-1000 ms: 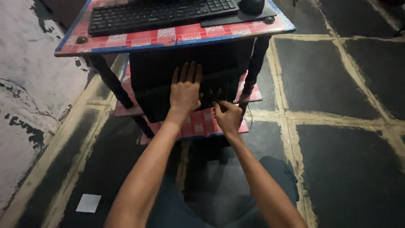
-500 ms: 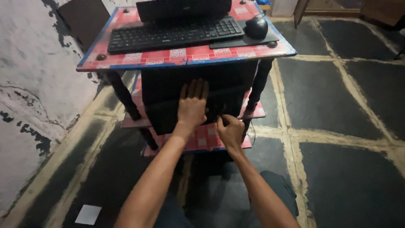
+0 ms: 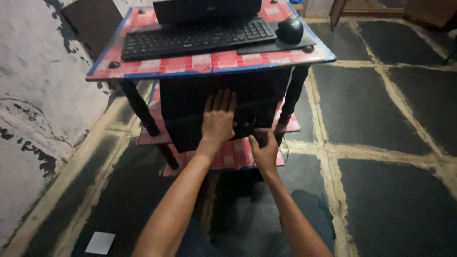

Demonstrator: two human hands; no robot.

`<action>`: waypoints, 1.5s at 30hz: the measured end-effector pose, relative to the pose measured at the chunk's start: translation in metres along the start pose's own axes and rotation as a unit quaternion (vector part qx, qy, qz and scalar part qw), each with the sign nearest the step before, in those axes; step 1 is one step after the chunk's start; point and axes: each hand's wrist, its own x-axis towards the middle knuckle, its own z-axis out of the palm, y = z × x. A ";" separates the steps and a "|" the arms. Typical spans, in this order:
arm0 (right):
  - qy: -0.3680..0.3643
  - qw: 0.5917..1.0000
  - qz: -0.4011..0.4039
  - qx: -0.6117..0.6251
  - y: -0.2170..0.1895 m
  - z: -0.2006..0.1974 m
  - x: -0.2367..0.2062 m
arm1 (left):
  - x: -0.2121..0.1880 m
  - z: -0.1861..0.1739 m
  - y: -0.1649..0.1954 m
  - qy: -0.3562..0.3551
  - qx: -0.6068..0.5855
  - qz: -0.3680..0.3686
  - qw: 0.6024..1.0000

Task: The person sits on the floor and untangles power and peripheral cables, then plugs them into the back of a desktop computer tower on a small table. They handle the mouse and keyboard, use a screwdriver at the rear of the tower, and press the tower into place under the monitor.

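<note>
A black computer case [image 3: 190, 102] lies on the lower shelf [image 3: 233, 154] of a small table covered in red checked cloth. My left hand [image 3: 218, 119] rests flat on the case, fingers together and pointing away from me. My right hand [image 3: 264, 147] is at the case's near right corner, fingers curled against its dark edge; what they pinch is too dark to tell. On the table top [image 3: 209, 61] sit a black keyboard [image 3: 197, 37], a black mouse [image 3: 290, 29] on a dark pad, and the base of a monitor [image 3: 207, 8].
A peeling white wall [image 3: 33, 95] runs along the left. The floor [image 3: 390, 109] is dark slabs with pale joints. A white scrap of paper [image 3: 100, 242] lies near my left knee. Wooden furniture [image 3: 428, 9] stands at the far right.
The view has tilted up, showing more of the table top. My hands stay on the case, the right one shifted slightly toward its corner.
</note>
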 end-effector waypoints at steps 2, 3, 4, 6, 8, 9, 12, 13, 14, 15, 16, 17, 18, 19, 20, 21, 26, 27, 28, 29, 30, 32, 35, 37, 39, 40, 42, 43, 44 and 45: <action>0.004 1.000 0.027 0.006 0.003 -0.003 -0.001 | 0.000 0.001 0.000 0.005 -0.007 0.000 1.000; 0.011 1.000 0.027 0.002 0.004 -0.004 -0.002 | 0.000 0.001 0.001 -0.003 -0.011 -0.001 1.000; 0.018 0.999 0.026 -0.001 0.003 -0.005 -0.002 | -0.001 0.001 0.001 -0.010 -0.015 -0.002 1.000; 0.033 0.999 0.006 -0.019 -0.001 -0.007 -0.002 | -0.001 0.001 0.002 -0.024 -0.003 -0.006 1.000; 0.046 0.997 -0.030 -0.048 -0.005 -0.007 -0.001 | -0.002 0.002 0.003 -0.026 0.003 -0.008 1.000; 0.038 0.999 -0.014 -0.033 -0.007 -0.006 0.000 | -0.002 0.002 0.003 -0.020 0.002 -0.008 1.000; 0.022 0.999 0.029 0.005 -0.011 0.000 0.001 | -0.002 0.002 0.003 -0.011 0.010 0.000 1.000; 0.024 0.999 0.039 0.013 -0.011 0.002 0.001 | -0.001 0.002 0.003 -0.009 0.014 0.004 1.000; 0.025 0.998 0.048 0.022 -0.010 0.005 0.001 | -0.001 0.002 0.003 -0.015 0.009 0.001 1.000; 0.031 0.998 0.049 0.001 -0.010 0.008 0.001 | -0.001 0.002 0.003 -0.021 0.004 -0.002 1.000; 0.037 0.998 0.051 -0.019 -0.009 0.010 0.000 | -0.001 0.001 0.004 -0.027 -0.001 -0.006 1.000; 0.042 0.997 0.052 -0.039 -0.009 0.012 0.001 | 0.000 0.000 0.004 -0.031 0.002 -0.006 1.000; 0.055 0.996 0.018 -0.062 -0.009 0.014 0.001 | 0.000 0.000 0.004 -0.035 0.006 -0.007 0.999; 0.067 0.994 -0.016 -0.085 -0.009 0.016 0.001 | -0.001 -0.001 0.004 -0.039 0.010 -0.008 0.999; 0.078 0.990 -0.050 -0.108 -0.010 0.017 0.001 | 0.000 -0.001 0.004 -0.039 0.010 -0.008 0.999; 0.078 0.990 -0.037 -0.108 -0.011 0.018 0.001 | -0.001 -0.002 0.004 -0.041 0.010 -0.008 0.999; 0.066 0.993 0.051 -0.082 -0.020 0.020 0.002 | -0.002 0.000 0.004 -0.020 0.000 -0.006 1.000; 0.072 0.993 0.024 -0.091 -0.021 0.021 0.003 | -0.002 0.000 0.004 -0.013 -0.002 -0.004 1.000; 0.077 0.992 -0.002 -0.100 -0.022 0.021 0.003 | -0.003 0.000 0.004 -0.008 -0.004 -0.003 1.000; 0.082 0.990 -0.028 -0.110 -0.023 0.021 0.004 | -0.003 0.000 0.004 -0.010 -0.006 -0.003 1.000; 0.082 0.990 -0.035 -0.113 -0.024 0.022 0.004 | -0.003 0.000 0.004 -0.011 -0.008 -0.002 1.000; 0.079 0.989 -0.048 -0.119 -0.025 0.022 0.004 | -0.003 0.000 0.003 -0.015 -0.005 0.000 1.000; 0.062 0.993 -0.027 -0.101 -0.025 0.024 0.005 | -0.003 0.000 0.002 -0.022 0.000 0.004 1.000; 0.071 0.988 -0.035 -0.133 -0.026 0.024 0.006 | -0.002 0.001 0.001 -0.026 0.002 0.004 1.000; 0.067 0.986 -0.039 -0.150 -0.028 0.026 0.007 | -0.003 0.002 0.001 -0.011 0.005 0.006 1.000; 0.059 0.985 -0.038 -0.155 -0.029 0.026 0.007 | -0.004 0.002 0.001 -0.005 0.005 0.006 1.000; 0.057 0.984 -0.044 -0.161 -0.031 0.027 0.009 | -0.004 0.003 0.001 -0.012 0.007 0.007 1.000; 0.062 0.984 -0.052 -0.161 -0.031 0.027 0.010 | -0.004 0.002 0.001 -0.014 0.009 0.007 1.000; 0.068 0.983 -0.059 -0.161 -0.032 0.027 0.011 | -0.003 0.002 0.000 -0.012 0.005 0.006 1.000; 0.068 0.983 -0.067 -0.159 -0.032 0.027 0.012 | -0.003 0.001 0.001 -0.010 -0.001 0.005 1.000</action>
